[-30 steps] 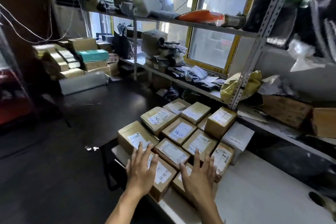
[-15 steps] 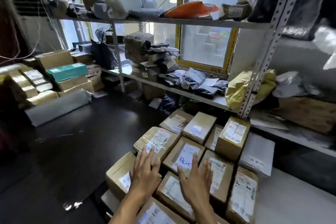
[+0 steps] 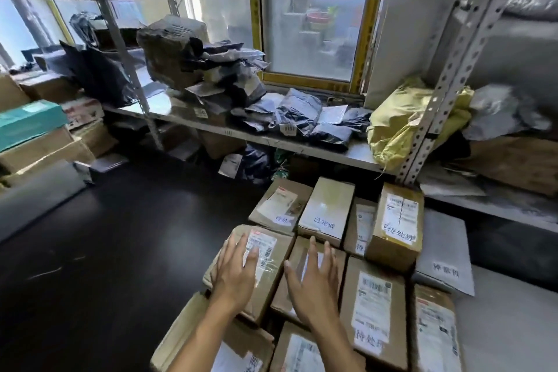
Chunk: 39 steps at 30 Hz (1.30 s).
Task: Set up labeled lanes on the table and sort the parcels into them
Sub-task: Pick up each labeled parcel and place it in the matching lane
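Lying flat with fingers spread, the left hand [image 3: 234, 278] and right hand [image 3: 314, 284] are rested on adjacent parcels [image 3: 280, 254] at the table's [image 3: 510, 329] left edge, nothing gripped.

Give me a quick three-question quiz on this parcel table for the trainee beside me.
1. True or false: the left hand grips a parcel.
2. What colour is the bag on the shelf behind the parcels: A yellow, B red, C white?
3. Which hand lies on the box just right of the left-edge box?

Key: 1 false, it lies flat, fingers straight; 2 A; 3 the right hand.
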{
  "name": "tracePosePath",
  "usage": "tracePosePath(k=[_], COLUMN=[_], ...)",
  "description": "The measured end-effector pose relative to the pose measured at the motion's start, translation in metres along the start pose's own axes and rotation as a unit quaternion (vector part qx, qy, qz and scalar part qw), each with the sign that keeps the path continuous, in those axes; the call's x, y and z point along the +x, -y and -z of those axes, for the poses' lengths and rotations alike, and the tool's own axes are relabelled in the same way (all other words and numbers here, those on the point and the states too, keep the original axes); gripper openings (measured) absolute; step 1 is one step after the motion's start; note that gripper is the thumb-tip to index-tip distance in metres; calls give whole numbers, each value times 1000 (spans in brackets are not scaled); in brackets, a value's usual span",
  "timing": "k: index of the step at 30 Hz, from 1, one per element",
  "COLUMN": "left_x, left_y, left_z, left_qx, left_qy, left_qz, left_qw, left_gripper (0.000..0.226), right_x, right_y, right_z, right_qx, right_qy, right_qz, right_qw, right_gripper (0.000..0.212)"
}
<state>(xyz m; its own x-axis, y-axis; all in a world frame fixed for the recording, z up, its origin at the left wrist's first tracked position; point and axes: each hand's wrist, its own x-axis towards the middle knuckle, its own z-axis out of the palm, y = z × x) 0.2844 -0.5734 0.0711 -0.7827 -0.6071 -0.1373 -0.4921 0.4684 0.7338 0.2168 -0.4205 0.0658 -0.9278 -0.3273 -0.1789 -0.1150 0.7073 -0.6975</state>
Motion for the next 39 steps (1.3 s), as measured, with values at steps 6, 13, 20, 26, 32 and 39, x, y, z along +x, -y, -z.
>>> tracePosePath(k=[6, 13, 20, 26, 32, 39], left_x=[69, 175, 243, 273, 279, 267], left_y=[8, 13, 8, 15, 21, -20], left_z=[13, 19, -9, -22, -26, 20], left_qx=[-11, -123, -190, -211, -282, -368], left_qy=[62, 119, 187, 246, 291, 271], left_qz=[-23, -8, 58, 93, 107, 42], left_qw=[998, 985, 962, 941, 908, 888], left_gripper=[74, 58, 54, 60, 65, 50], right_x=[49, 132, 197, 238, 242, 224], right_y=[39, 93, 89, 86, 81, 108], right_z=[-24, -39, -73, -67, -81, -44], right_qx=[79, 231, 289, 387, 391, 388], right_qy=[-42, -76, -93, -123, -112, -109], right_qz=[-24, -101, -225, -302, -289, -231], right_qw=[996, 965, 926, 862, 867, 886], right_gripper=[70, 55, 98, 101, 138, 121])
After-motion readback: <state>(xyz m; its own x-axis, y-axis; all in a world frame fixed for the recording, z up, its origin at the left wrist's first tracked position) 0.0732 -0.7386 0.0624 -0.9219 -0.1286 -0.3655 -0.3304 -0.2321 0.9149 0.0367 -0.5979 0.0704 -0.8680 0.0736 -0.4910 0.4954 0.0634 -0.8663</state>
